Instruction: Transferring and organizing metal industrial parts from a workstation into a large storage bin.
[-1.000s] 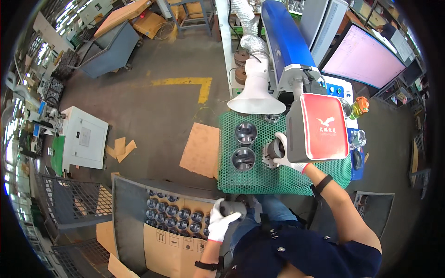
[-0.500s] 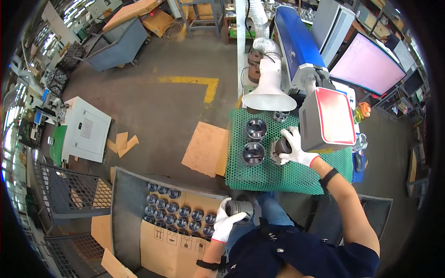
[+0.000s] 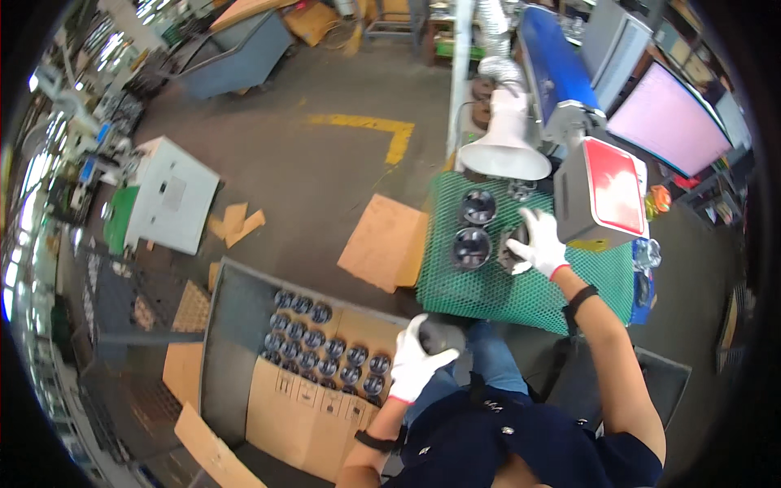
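Note:
My left hand, in a white glove, is closed round a dark grey piston above my lap. It is tilted so that its flat dark top shows. My gloved right hand reaches over the green mesh mat, fingers and thumb curved round another dark piston at a small metal holder; the hand hides part of both. To its left, a piston and a second piston stand on the mat, hollow side up.
A grey bin with rows of pistons on cardboard stands at lower left. Over the mat hang a white extraction hood and a machine head with a red panel. A monitor is at far right; a cardboard sheet lies left of the mat.
My left hand has raised its piston slightly and turned the top into view. My right hand stays at the holder, its fingers a little shifted. The whole view has swung and is slightly blurred.

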`<state>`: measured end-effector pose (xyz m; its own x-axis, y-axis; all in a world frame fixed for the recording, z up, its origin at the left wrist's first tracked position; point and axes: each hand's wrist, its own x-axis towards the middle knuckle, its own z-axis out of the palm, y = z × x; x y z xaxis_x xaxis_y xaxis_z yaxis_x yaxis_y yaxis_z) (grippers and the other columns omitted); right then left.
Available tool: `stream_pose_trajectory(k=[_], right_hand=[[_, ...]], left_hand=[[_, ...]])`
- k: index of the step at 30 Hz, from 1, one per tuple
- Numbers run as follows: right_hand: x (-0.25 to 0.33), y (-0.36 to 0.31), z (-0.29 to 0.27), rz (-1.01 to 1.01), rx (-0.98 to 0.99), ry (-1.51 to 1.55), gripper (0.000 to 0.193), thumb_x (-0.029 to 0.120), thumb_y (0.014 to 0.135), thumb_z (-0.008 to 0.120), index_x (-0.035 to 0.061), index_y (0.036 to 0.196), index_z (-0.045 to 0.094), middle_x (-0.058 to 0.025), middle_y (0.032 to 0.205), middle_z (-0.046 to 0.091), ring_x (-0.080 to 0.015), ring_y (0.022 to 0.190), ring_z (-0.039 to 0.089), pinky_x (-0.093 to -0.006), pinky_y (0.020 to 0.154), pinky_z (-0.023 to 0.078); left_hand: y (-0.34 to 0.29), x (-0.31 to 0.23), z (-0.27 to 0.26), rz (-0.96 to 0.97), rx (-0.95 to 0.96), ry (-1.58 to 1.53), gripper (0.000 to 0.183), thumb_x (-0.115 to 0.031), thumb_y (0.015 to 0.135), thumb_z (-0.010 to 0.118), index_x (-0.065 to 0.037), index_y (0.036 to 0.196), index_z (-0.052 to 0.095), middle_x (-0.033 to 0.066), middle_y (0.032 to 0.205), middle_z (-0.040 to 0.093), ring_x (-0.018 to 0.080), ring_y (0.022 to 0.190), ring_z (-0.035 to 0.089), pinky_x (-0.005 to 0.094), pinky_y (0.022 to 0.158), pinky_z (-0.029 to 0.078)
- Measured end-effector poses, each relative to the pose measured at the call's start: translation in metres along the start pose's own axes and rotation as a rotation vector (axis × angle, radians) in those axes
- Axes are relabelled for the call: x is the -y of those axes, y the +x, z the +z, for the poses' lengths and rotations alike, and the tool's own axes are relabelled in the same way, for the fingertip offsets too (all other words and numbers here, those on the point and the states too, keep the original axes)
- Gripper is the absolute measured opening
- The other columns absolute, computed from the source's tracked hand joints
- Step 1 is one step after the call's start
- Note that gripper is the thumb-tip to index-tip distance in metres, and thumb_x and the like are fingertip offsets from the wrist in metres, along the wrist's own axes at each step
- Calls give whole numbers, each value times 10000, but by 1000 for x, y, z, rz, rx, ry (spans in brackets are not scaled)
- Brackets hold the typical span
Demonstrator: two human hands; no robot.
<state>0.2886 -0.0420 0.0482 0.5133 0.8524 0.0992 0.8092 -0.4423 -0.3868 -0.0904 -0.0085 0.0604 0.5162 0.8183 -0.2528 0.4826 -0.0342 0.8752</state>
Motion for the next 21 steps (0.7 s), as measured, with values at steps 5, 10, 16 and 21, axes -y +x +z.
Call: stream_pose_trajectory(k=[5, 10, 16, 21], right_hand=[[42, -42, -29, -168, -200, -150, 779, 338, 743, 802, 56, 1404, 504, -236, 1396, 526, -455, 1203, 568, -497, 1018, 472], [27, -149, -3, -178, 135, 224, 534, 170, 823, 743, 74, 1331, 610, -175, 1267, 636, -374, 1221, 562, -464, 1084, 416], [61, -180, -28, 499, 1008, 1476, 549, 199, 906, 739, 14, 1391, 560, -51, 1227, 669, -163, 1087, 634, -293, 891, 533], [52, -164, -25, 550, 1050, 1504, 509, 264, 956, 703, 48, 1396, 566, -20, 1208, 668, -104, 970, 636, -272, 823, 544]], left_hand=[[-19, -55, -7, -47, -40, 138, 994, -354, 636, 930, -94, 1471, 458, 238, 1284, 539, 396, 1199, 562, 468, 1030, 491], [-30, 6, 38, -228, -62, -186, 989, -375, 657, 917, -129, 1489, 442, 214, 1333, 537, 372, 1220, 583, 442, 1043, 493], [-27, -7, 95, -487, 86, -902, 770, -206, 796, 860, -101, 1447, 463, 119, 1325, 603, 259, 1252, 599, 408, 1024, 507], [-18, 9, 122, -715, 291, -1394, 576, -356, 911, 762, -139, 1389, 524, 113, 1289, 629, 258, 1086, 684, 465, 851, 613]])
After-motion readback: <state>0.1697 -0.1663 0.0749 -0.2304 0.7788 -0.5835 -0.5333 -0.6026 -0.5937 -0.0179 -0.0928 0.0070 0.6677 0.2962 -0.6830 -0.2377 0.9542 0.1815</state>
